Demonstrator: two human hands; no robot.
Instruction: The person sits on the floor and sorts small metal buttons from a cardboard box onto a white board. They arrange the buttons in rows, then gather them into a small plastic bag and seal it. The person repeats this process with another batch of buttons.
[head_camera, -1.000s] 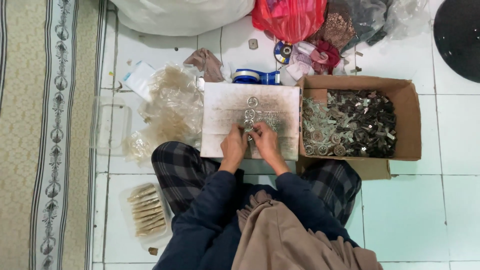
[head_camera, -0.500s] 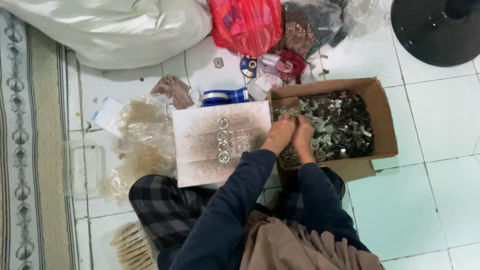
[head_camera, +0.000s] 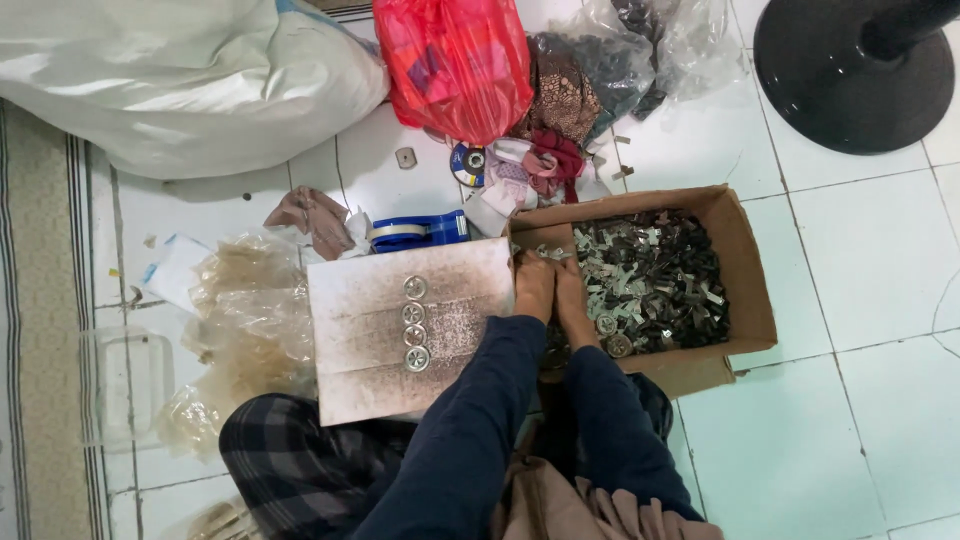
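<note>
A white, smudged board (head_camera: 360, 350) rests on my lap with a short column of round metal discs (head_camera: 414, 322) on it. To its right stands an open cardboard box (head_camera: 752, 300) filled with small metal pieces (head_camera: 655, 280). Both hands reach into the box's left side, close together. My left hand (head_camera: 533, 288) lies by the box's left wall. My right hand (head_camera: 576, 302) is just beside it, over the pieces. The fingertips of both are down among the metal, so I cannot see what they hold.
A blue tape dispenser (head_camera: 420, 230) lies behind the board. Clear plastic bags (head_camera: 240, 310) and a clear tub (head_camera: 125, 385) sit to the left, beside a rug (head_camera: 40, 350). Behind are a white sack (head_camera: 180, 80), a red bag (head_camera: 455, 60) and a black round stand base (head_camera: 850, 70).
Both hands have left the discs on the board and moved right into the cardboard box. The view has shifted, so the box now sits nearer the middle.
</note>
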